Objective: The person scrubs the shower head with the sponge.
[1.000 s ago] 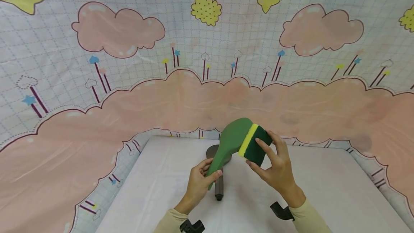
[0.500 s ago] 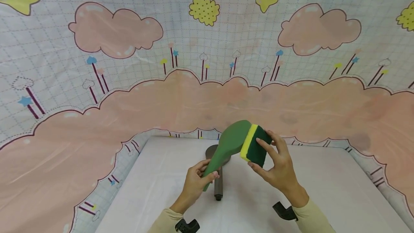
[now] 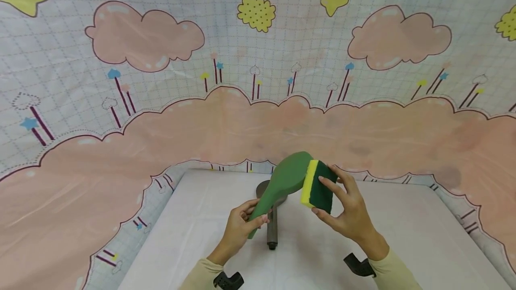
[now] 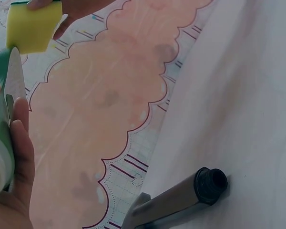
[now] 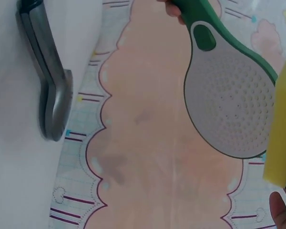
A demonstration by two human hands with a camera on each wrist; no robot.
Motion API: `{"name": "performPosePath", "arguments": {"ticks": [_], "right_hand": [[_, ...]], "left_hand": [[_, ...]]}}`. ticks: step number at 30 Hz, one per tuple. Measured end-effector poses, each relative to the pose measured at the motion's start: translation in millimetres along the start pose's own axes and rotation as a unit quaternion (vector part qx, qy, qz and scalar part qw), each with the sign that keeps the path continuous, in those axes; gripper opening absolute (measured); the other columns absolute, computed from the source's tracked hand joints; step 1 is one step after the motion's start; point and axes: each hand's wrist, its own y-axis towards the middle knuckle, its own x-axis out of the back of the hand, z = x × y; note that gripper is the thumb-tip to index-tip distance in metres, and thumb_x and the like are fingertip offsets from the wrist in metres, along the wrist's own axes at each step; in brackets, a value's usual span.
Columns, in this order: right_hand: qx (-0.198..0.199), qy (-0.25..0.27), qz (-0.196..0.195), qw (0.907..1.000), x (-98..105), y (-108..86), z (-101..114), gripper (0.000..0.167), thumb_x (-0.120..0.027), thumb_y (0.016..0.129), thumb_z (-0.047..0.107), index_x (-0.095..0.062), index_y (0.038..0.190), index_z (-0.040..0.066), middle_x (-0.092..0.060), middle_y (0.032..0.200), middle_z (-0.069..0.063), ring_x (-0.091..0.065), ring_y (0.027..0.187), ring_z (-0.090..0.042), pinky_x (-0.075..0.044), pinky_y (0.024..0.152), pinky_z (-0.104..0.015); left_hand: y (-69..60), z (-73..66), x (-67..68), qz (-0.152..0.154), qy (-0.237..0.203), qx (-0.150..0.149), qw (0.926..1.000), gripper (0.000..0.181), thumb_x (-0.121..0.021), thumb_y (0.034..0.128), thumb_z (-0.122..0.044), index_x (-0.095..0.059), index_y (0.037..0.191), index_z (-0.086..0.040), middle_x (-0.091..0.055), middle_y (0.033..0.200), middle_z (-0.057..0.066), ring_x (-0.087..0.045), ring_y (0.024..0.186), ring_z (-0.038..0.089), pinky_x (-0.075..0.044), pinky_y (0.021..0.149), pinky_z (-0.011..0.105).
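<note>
Sponge point(image 3: 320, 187) at the rim of a green showerhead point(image 3: 286, 176)

Both are held up over the white desk point(image 3: 173, 245), crossing its far edge in the head view. The left hand point(image 3: 238, 225) pinches the tapering handle between thumb and curled fingers. The showerhead's back is smooth and rounded; its pale, flat face is dotted with small nozzles. The right hand point(image 3: 354, 211) pinches the block-shaped sponge, thumb at the lower edge, fingers at the upper edge and on the rough dark-green pad; the porous yellow side meets the rim. A grey showerhead point(image 3: 272, 225) lies on the desk, round end toward the far edge, its handle with a black threaded tip toward the near edge.
</note>
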Motion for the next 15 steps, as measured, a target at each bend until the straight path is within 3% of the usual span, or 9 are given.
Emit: {"name": "performPosePath", "arguments": {"ticks": [7, 15], "right_hand": [[-0.028, 0.063, 0.005, 0.9976, 9, 5.2, -9, 0.068, -0.067, 0.087, 0.055, -0.060, 0.132, 0.005, -0.045, 0.145, -0.024, -0.046, 0.130, -0.023, -0.035, 0.102, -0.008], [-0.058, 0.100, 0.024, 0.9930, 16, 8.7, -10, 0.063, -0.078, 0.082, 0.032, -0.057, 0.135, 0.005, -0.044, 0.146, -0.025, -0.043, 0.135, -0.014, -0.038, 0.102, -0.009]], "left_hand": [[-4.4, -4.1, 3.1, 0.008, 0.007, 0.002, 0.9999, 0.050, -0.068, 0.0897, -0.006, -0.050, 0.134, 0.009, -0.062, 0.117, 0.038, -0.071, 0.085, 0.008, -0.055, 0.072, 0.022], [-9.8, -2.7, 9.6, 0.040, 0.009, -0.021, 0.9989, 0.047, -0.064, 0.0926, -0.007, -0.050, 0.135, 0.007, -0.070, 0.113, 0.022, -0.071, 0.086, 0.009, -0.056, 0.070, 0.024]]}}
